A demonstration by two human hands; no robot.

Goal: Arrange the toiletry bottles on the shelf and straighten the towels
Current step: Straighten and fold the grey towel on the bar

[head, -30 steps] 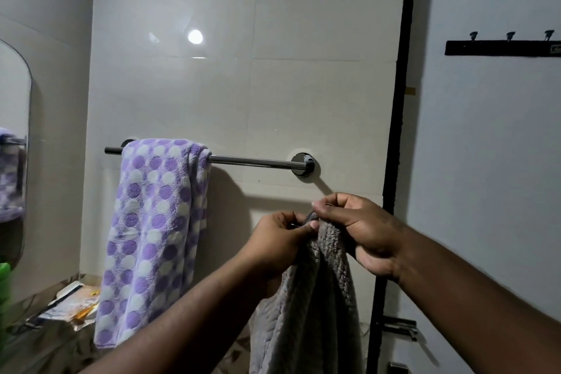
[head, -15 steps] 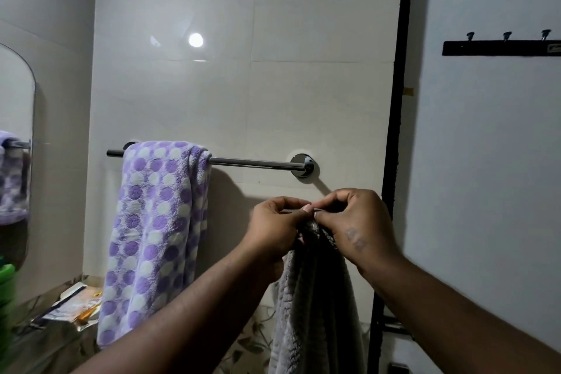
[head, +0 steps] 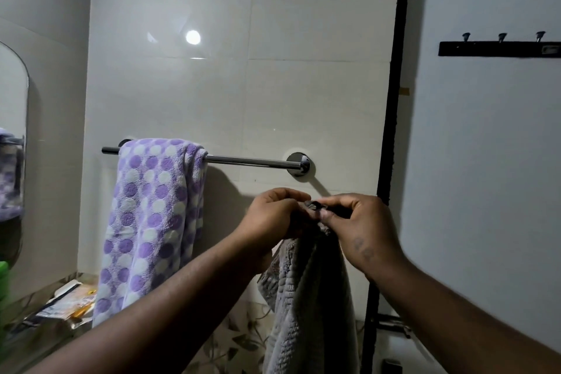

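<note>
Two hands meet at the bunched top edge of a grey ribbed towel (head: 306, 307): the left hand (head: 273, 215) and the right hand (head: 358, 228) each have their grip clamped on the gathered cloth, fingertips nearly touching one another, and the rest of the towel hangs straight down below the grip. Just above the grip, and apart from it, runs a chrome towel rail (head: 252, 161) fixed to the tiled wall. Up and to the left of the grip a purple and white polka-dot towel (head: 151, 222) is draped over the rail's left end. Down and far left of the grip a ledge (head: 18, 340) carries some flat printed packets (head: 71, 300), their lettering too small to read. At the far left edge are part of a mirror (head: 12, 136) and a green object (head: 3, 279) that is cut off. Up and to the right of the grip a black hook rack (head: 498, 47) sits on the grey wall.
</note>
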